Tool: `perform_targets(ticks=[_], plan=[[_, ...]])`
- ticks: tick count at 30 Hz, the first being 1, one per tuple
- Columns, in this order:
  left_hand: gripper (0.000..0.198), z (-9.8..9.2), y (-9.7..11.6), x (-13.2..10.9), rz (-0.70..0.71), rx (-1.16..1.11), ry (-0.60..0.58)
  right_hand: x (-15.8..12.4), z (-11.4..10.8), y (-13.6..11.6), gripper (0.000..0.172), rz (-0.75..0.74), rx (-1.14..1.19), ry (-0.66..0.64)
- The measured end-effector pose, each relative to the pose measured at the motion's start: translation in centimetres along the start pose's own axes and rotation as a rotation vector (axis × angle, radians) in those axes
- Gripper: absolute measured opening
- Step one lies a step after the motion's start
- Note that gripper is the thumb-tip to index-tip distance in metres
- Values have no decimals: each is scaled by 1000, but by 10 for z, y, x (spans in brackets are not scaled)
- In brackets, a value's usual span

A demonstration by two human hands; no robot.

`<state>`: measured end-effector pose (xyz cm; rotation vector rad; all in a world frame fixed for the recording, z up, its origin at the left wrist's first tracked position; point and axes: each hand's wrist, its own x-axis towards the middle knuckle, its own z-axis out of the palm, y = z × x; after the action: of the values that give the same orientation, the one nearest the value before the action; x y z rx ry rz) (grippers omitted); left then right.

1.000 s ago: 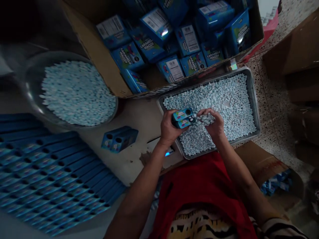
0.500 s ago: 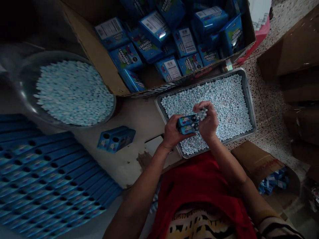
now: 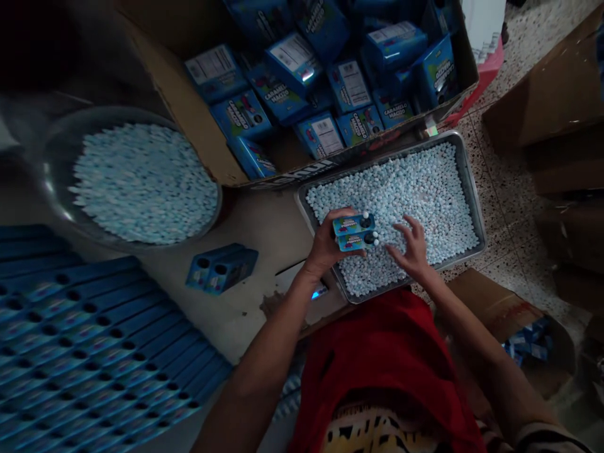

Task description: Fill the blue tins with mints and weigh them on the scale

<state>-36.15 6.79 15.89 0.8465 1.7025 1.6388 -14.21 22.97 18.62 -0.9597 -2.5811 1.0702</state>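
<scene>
Two small blue candy boxes [image 3: 353,233] lie side by side in my left hand [image 3: 325,244], its fingers wrapped round them. Each box has a dark round hole at its right end, with pale candies at the holes. To the right, my right hand [image 3: 411,248] hovers low over the candies with fingers spread and nothing visible in them. Beneath both hands is a metal tray [image 3: 476,207] full of small round pale-blue and white candies [image 3: 425,182].
A cardboard carton [image 3: 202,138] of blue packs stands behind the tray. At left are a bowl [image 3: 56,195] heaped with candies and rows of blue boxes [image 3: 94,340]. Two more boxes [image 3: 221,269] stand on the table, near a scale [image 3: 292,274] with a lit display.
My right hand has let go of its handful of candies, opened and moved right and down from the boxes. My left hand still holds the boxes, slightly further left.
</scene>
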Motion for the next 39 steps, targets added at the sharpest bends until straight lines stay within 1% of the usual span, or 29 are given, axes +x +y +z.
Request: perform_targets(ticks=[2, 3, 4, 5, 7, 9, 10, 11, 12, 14, 16, 19, 21, 23, 24, 26, 28, 30, 31, 32, 34, 35, 37, 39], plan=[[93, 2, -4, -5, -28, -43, -1, -4, 16, 9, 70, -103, -208, -178], [95, 3, -5, -8, -42, -57, 15, -1, 23, 10, 74, -130, -281, -234], [97, 3, -7, -11, -56, -65, 30, 5, 29, 12, 74, -137, -329, -272], [98, 2, -8, -14, -65, -69, 38, 14, 33, 13, 70, -125, -347, -297], [98, -3, -8, -19, -86, -67, 39, 36, 37, 17, 56, -46, -268, -301], [100, -10, -6, -23, -121, -67, 59, 56, 34, 19, 38, 118, -17, -208], [101, -13, -5, -24, -145, -69, 71, 63, 30, 18, 30, 230, 168, -140], [102, -16, -3, -25, -167, -71, 73, 68, 26, 16, 27, 347, 382, -81], [103, -18, -2, -26, -185, -73, 69, 69, 21, 13, 28, 456, 607, -44], [103, -21, -1, -29, -201, -84, 57, 66, 10, 2, 35, 611, 1019, -32], [104, -23, 1, -33, -202, -97, 71, 59, 0, -9, 36, 680, 1293, -44], [105, -25, 3, -40, -187, -89, 120, 51, -11, -26, 32, 724, 1463, -36], [102, -25, 5, -43, -154, -62, 125, 51, -17, -40, 30, 726, 1527, -32], [97, -22, 6, -42, -124, -20, 116, 52, -21, -60, 30, 676, 1575, -31], [95, -19, 7, -41, -121, 10, 116, 53, -23, -71, 31, 624, 1582, -26], [91, -12, 9, -36, -137, 84, 129, 53, -22, -97, 34, 474, 1548, -6], [89, -3, 13, -30, -142, 175, 129, 54, -16, -118, 38, 320, 1450, 31], [89, 5, 19, -25, -126, 256, 112, 56, -8, -130, 42, 233, 1320, 116], [88, 8, 23, -23, -120, 298, 100, 58, -3, -132, 44, 232, 1262, 173], [88, 10, 27, -22, -122, 340, 92, 61, 1, -133, 46, 262, 1223, 232], [88, 12, 35, -21, -145, 414, 78, 70, 6, -130, 49, 387, 1241, 320], [89, 11, 37, -21, -162, 443, 63, 75, 8, -128, 50, 464, 1293, 334], [89, 8, 40, -21, -207, 473, 25, 86, 7, -124, 50, 584, 1414, 313], [91, 3, 38, -21, -262, 432, -20, 93, 3, -119, 49, 640, 1482, 259]])
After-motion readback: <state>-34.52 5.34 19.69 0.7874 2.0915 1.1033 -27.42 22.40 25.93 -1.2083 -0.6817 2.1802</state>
